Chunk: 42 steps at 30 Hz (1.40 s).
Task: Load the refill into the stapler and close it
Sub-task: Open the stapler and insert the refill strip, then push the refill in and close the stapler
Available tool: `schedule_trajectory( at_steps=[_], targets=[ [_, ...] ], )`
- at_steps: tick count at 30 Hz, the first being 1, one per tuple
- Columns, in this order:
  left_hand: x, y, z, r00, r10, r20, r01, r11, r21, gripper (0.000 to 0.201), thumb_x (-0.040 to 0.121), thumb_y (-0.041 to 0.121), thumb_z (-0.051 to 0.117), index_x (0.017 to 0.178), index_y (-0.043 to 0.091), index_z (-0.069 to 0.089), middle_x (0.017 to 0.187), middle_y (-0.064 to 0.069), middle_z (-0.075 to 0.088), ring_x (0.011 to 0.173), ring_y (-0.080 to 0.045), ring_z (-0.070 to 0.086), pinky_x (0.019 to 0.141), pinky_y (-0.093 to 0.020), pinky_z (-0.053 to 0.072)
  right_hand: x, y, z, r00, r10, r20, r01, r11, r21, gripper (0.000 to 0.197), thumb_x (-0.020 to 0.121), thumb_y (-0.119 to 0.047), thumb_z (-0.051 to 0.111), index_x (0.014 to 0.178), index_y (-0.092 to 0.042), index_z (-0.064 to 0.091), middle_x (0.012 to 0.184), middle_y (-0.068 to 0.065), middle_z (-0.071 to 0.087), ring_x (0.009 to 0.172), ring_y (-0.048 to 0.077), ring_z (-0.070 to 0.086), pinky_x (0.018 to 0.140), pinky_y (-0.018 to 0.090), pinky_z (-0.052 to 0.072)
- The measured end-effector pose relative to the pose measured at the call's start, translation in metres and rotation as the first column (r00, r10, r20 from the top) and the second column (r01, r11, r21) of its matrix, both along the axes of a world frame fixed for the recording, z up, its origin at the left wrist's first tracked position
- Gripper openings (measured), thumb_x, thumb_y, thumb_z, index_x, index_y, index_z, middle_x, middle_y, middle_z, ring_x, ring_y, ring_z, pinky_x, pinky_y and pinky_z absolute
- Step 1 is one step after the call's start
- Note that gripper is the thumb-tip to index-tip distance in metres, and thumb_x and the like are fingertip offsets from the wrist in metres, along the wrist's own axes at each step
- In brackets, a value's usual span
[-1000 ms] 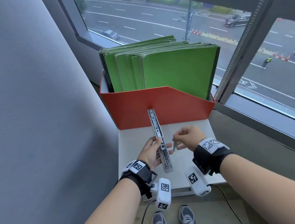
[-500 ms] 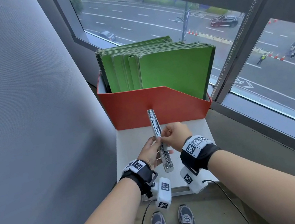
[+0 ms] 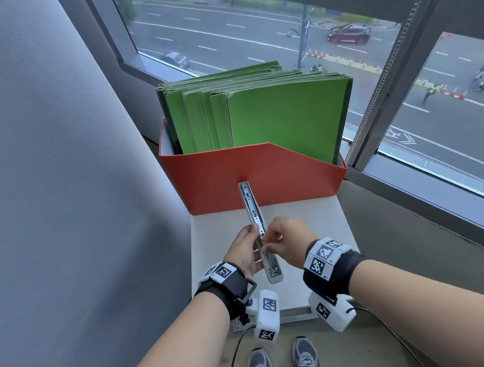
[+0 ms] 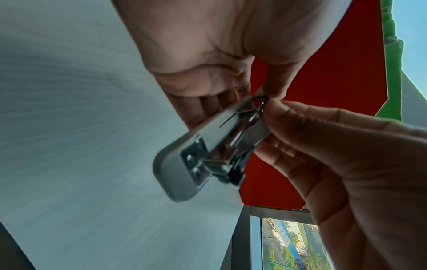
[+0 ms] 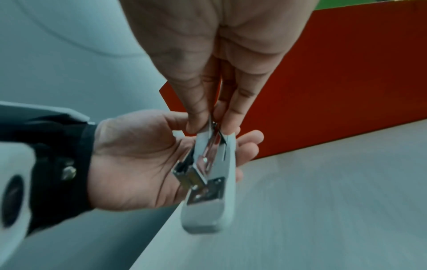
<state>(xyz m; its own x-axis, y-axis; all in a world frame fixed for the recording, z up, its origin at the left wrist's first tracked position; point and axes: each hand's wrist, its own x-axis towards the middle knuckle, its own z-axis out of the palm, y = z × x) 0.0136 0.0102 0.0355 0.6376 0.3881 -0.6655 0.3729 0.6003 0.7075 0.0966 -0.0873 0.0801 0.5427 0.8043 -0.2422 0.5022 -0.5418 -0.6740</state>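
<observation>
My left hand (image 3: pixel 243 255) holds a grey stapler (image 3: pixel 254 213) above the white table, fingers curled under its body (image 4: pixel 208 146). The stapler is swung open, its metal magazine arm pointing away from me toward the red box. My right hand (image 3: pixel 285 240) pinches a thin staple refill (image 5: pixel 211 127) between thumb and fingers and holds it against the stapler's channel (image 5: pixel 212 155). In the left wrist view the refill (image 4: pixel 258 109) meets the metal rail right at those fingertips. Fingers hide most of the strip, so how far it sits in the channel I cannot tell.
A red file box (image 3: pixel 218 181) with several upright green folders (image 3: pixel 281 119) stands at the back of the small white table (image 3: pixel 311 220). A grey wall (image 3: pixel 42 184) closes the left side. Window glass and its frame (image 3: pixel 405 59) lie right.
My right hand moved left from beside the stapler onto its open channel, carrying the refill with it. The left hand kept the stapler almost still.
</observation>
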Motion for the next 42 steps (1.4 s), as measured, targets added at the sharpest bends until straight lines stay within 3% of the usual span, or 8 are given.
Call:
schedule_trajectory(
  at_steps=[6,10,15,20,22,32,38,42],
  targets=[
    [-0.002,-0.001,0.000,1.000,0.002,0.017,-0.001,1.000,-0.008,0.017,0.095,0.037,0.044,0.096,0.022,0.053,0.070,-0.005,0.061,0.057,-0.021,0.063,0.047,-0.025,0.051,-0.004,-0.018,-0.009,0.992,0.110,0.058,-0.110,0.994,-0.004,0.021,0.080,-0.019,0.072,0.097,-0.007,0.073,0.091,0.006,0.060,0.080,0.022,0.060,0.080,0.030,0.050],
    [-0.001,-0.002,0.001,1.000,0.009,0.022,-0.009,1.000,-0.021,0.016,0.095,0.035,0.044,0.096,0.022,0.053,0.075,-0.004,0.064,0.059,-0.019,0.061,0.050,-0.028,0.053,-0.003,-0.026,-0.013,0.973,0.190,0.131,-0.184,0.981,-0.057,0.030,0.086,-0.026,0.064,0.115,-0.020,0.069,0.107,0.006,0.062,0.106,0.022,0.054,0.092,0.035,0.048],
    [-0.002,-0.003,0.001,1.000,0.016,0.018,-0.015,1.000,-0.027,0.018,0.096,0.035,0.042,0.097,0.021,0.053,0.079,-0.004,0.069,0.052,-0.016,0.061,0.055,-0.031,0.053,0.000,-0.035,-0.004,0.857,0.411,0.310,-0.363,0.910,-0.202,0.033,0.094,-0.036,0.049,0.123,-0.028,0.062,0.118,0.000,0.060,0.115,0.020,0.049,0.085,0.035,0.051],
    [-0.002,-0.006,0.008,0.998,-0.027,0.060,0.029,0.999,-0.017,0.022,0.097,0.037,0.038,0.100,0.019,0.052,0.086,-0.008,0.070,0.064,-0.023,0.069,0.068,-0.037,0.054,0.036,-0.012,0.022,0.979,0.175,0.101,-0.166,0.982,-0.095,0.033,0.095,-0.036,0.047,0.116,-0.021,0.067,0.109,0.003,0.067,0.088,0.013,0.055,0.077,0.027,0.043],
    [-0.002,-0.010,0.012,0.995,-0.042,0.085,0.044,0.999,-0.023,0.029,0.097,0.037,0.036,0.111,0.015,0.050,0.087,-0.011,0.070,0.066,-0.026,0.068,0.069,-0.039,0.054,0.052,0.004,0.025,0.998,0.044,0.044,-0.041,0.997,-0.063,0.034,0.096,-0.036,0.046,0.118,-0.018,0.065,0.112,0.003,0.070,0.090,0.012,0.060,0.080,0.027,0.048],
    [0.002,-0.022,0.011,0.996,-0.039,0.079,0.043,0.998,-0.055,0.024,0.098,0.035,0.035,0.109,0.018,0.046,0.053,0.005,0.062,0.048,-0.014,0.059,0.061,-0.037,0.053,0.070,0.058,0.018,0.936,-0.259,-0.237,0.253,0.966,-0.053,0.034,0.096,-0.029,0.048,0.111,-0.003,0.063,0.105,0.019,0.071,0.086,0.033,0.072,0.082,0.046,0.058],
    [0.001,-0.019,0.009,0.999,-0.033,0.040,0.036,0.995,-0.092,0.022,0.098,0.037,0.033,0.106,0.020,0.046,0.067,-0.003,0.055,0.053,-0.017,0.050,0.059,-0.033,0.047,0.072,0.058,0.017,0.910,-0.289,-0.297,0.294,0.955,-0.031,0.028,0.094,-0.020,0.054,0.116,-0.003,0.060,0.111,0.020,0.069,0.089,0.033,0.071,0.063,0.031,0.058],
    [0.006,-0.014,0.007,0.999,0.033,-0.006,-0.033,0.982,-0.188,0.037,0.094,0.051,0.034,0.097,0.017,0.049,0.069,-0.006,0.052,0.054,-0.019,0.048,0.058,-0.033,0.045,0.067,0.053,0.024,0.966,-0.178,-0.189,0.197,0.977,0.086,0.024,0.092,-0.022,0.056,0.113,-0.010,0.060,0.107,0.013,0.070,0.088,0.027,0.070,0.081,0.044,0.060]
  ],
)
